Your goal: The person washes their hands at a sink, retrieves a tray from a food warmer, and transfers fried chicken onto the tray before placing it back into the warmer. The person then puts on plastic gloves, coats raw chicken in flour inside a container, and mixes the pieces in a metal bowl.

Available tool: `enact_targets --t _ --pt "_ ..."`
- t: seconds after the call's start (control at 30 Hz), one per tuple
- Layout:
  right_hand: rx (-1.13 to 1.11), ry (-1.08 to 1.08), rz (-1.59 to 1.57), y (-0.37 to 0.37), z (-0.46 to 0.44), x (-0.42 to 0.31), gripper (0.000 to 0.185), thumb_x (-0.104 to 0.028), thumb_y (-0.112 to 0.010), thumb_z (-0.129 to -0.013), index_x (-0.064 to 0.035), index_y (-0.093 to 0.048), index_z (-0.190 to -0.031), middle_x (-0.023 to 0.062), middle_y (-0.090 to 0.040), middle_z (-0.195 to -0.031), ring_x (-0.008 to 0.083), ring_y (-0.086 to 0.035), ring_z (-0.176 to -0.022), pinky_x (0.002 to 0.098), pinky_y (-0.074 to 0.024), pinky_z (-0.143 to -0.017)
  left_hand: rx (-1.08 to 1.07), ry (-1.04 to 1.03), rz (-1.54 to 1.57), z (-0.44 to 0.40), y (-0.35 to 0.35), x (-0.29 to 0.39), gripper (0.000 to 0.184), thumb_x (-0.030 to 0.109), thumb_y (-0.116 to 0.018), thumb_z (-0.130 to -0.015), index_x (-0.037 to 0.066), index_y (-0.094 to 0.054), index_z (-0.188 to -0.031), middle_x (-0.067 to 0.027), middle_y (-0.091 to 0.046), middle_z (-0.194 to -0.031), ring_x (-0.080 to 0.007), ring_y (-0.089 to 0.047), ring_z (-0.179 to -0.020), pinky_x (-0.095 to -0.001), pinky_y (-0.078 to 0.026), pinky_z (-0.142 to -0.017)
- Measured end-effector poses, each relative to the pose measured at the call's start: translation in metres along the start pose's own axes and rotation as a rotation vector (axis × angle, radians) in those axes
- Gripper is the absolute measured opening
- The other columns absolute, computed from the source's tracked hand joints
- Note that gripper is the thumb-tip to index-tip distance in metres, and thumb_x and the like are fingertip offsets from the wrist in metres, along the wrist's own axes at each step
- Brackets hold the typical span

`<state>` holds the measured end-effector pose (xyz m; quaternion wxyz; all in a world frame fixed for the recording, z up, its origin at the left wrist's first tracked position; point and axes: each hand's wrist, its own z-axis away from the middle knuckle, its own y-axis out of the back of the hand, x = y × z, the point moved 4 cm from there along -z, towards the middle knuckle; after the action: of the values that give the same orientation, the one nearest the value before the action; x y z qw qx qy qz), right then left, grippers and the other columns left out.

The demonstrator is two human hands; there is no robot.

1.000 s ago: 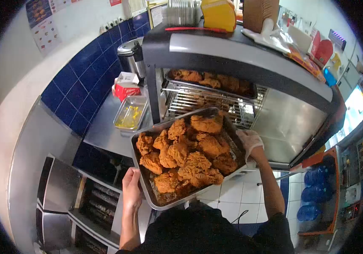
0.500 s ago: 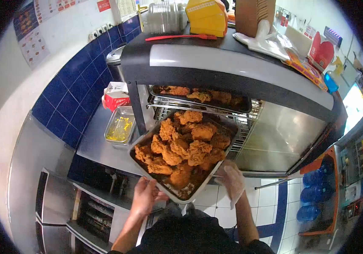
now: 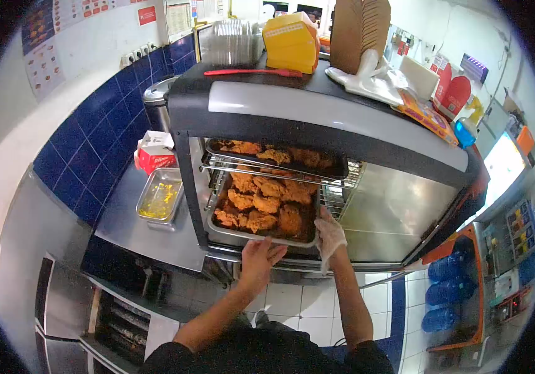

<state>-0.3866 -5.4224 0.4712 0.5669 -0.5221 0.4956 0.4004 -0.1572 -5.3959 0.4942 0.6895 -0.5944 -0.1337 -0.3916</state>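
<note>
A metal tray heaped with fried chicken pieces sits mostly inside a heated display cabinet, on the level below another tray. My bare left hand is at the middle of the tray's front edge, fingers against the rim. On my right hand is a clear plastic glove; it grips the tray's right front corner. The upper tray, also with fried chicken, rests on the wire rack above and hides the back of the lower one.
Left of the cabinet, a steel pan with yellow bits and a red-white box stand on the steel counter. Red tongs, plastic lids, a yellow box and plastic gloves lie on the cabinet top. Blue water bottles stand at right.
The tray has moved forward into the cabinet beneath the upper tray and turned straighter. My left hand has shifted from its left front corner to the middle of its front edge.
</note>
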Motion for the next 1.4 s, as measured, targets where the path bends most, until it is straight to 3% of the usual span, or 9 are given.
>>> enact_targets --t 0.17,0.57,0.77,0.97,1.03,1.1,1.2,1.3,1.4 --pt "0.057 0.161 0.397 0.003 0.007 0.025 0.053 -0.022 -0.059 -0.092 -0.0079 -0.043 -0.141 0.0075 -0.059 -0.126 0.0216 -0.057 -0.107 0.0366 -0.0488 -0.088 0.186 -0.102 0.148 -0.046 -0.041 -0.034 0.034 0.022 -0.064 -0.093 -0.005 -0.053 -0.111 -0.0125 -0.062 -0.103 -0.0244 -0.064 -0.099 -0.0361 -0.054 -0.087" --pt "0.482 -0.014 -0.385 -0.063 0.013 -0.011 0.04 -0.023 -0.068 -0.088 -0.0075 -0.046 -0.118 0.0057 -0.063 -0.099 0.0174 -0.062 -0.078 0.0298 -0.0481 -0.058 0.25 -0.092 0.168 -0.03 0.031 0.022 0.032 0.033 -0.06 -0.095 0.008 -0.055 -0.114 -0.0054 -0.063 -0.093 -0.0177 -0.061 -0.083 -0.0346 -0.05 -0.073" --pt "0.058 0.145 0.026 -0.039 -0.032 0.053 0.02 -0.021 -0.064 -0.089 -0.0115 -0.05 -0.101 0.0061 -0.057 -0.088 0.0236 -0.06 -0.075 0.0311 -0.0483 -0.058 0.145 -0.157 -0.126 -0.048 0.044 0.084 0.013 0.004 -0.063 -0.089 0.012 -0.059 -0.098 0.0034 -0.061 -0.091 -0.0094 -0.058 -0.078 -0.0254 -0.049 -0.065" --pt "0.236 0.495 1.405 -0.023 -0.062 0.053 0.01 -0.012 -0.056 -0.093 -0.01 -0.052 -0.102 0.0073 -0.058 -0.095 0.0235 -0.059 -0.074 0.0372 -0.048 -0.055 0.025 -0.027 -0.108 -0.057 0.06 0.06 0.02 -0.004 -0.064 -0.085 0.014 -0.055 -0.091 0.0002 -0.062 -0.088 -0.013 -0.062 -0.081 -0.0286 -0.052 -0.069" --pt "0.433 -0.104 -0.301 -0.005 -0.056 0.053 0.06 -0.044 -0.058 -0.092 -0.0164 -0.038 -0.142 0.0081 -0.055 -0.123 0.0215 -0.053 -0.09 0.0469 -0.0393 -0.094 -0.03 -0.04 -0.087 -0.04 0.039 0.051 0.021 -0.004 -0.064 -0.085 0.014 -0.055 -0.091 -0.0009 -0.061 -0.087 -0.0144 -0.063 -0.081 -0.0308 -0.053 -0.07" --pt "0.361 -0.101 -0.308 0.009 -0.057 0.044 0.083 -0.043 -0.066 -0.088 -0.0193 -0.02 -0.152 0.0075 -0.047 -0.142 0.0254 -0.053 -0.108 0.049 -0.0373 -0.101 -0.077 -0.056 -0.052 -0.042 0.021 0.036 0.021 -0.005 -0.064 -0.084 0.013 -0.054 -0.09 -0.002 -0.061 -0.086 -0.0158 -0.064 -0.081 -0.033 -0.055 -0.072" --pt "0.353 0.356 1.158 0.05 -0.098 0.102 0.082 -0.04 -0.07 -0.086 -0.0127 -0.026 -0.15 0.0086 -0.047 -0.142 0.0293 -0.054 -0.113 0.044 -0.0432 -0.099 -0.053 0.013 0.0 -0.055 0.006 -0.003 0.018 0.001 -0.068 -0.085 0.014 -0.054 -0.086 -0.0027 -0.059 -0.084 -0.0179 -0.063 -0.078 -0.0384 -0.056 -0.076" --pt "0.369 0.487 0.537 0.055 -0.069 0.11 0.044 -0.013 -0.063 -0.089 -0.0059 -0.046 -0.129 0.0115 -0.061 -0.112 0.0257 -0.058 -0.098 0.0385 -0.0478 -0.084 -0.056 -0.091 -0.003 -0.054 -0.022 -0.021 0.019 0.005 -0.07 -0.086 0.014 -0.053 -0.085 -0.0024 -0.058 -0.083 -0.0178 -0.062 -0.078 -0.0373 -0.056 -0.076" --pt "0.226 0.565 1.224 -0.024 -0.007 0.013 0.047 -0.01 -0.061 -0.088 -0.0057 -0.046 -0.132 0.0095 -0.061 -0.101 0.0225 -0.059 -0.088 0.0361 -0.0493 -0.076 0.009 -0.117 -0.045 -0.059 -0.039 -0.038 0.02 0.012 -0.071 -0.088 0.013 -0.051 -0.084 -0.003 -0.058 -0.083 -0.017 -0.063 -0.08 -0.0336 -0.056 -0.075"
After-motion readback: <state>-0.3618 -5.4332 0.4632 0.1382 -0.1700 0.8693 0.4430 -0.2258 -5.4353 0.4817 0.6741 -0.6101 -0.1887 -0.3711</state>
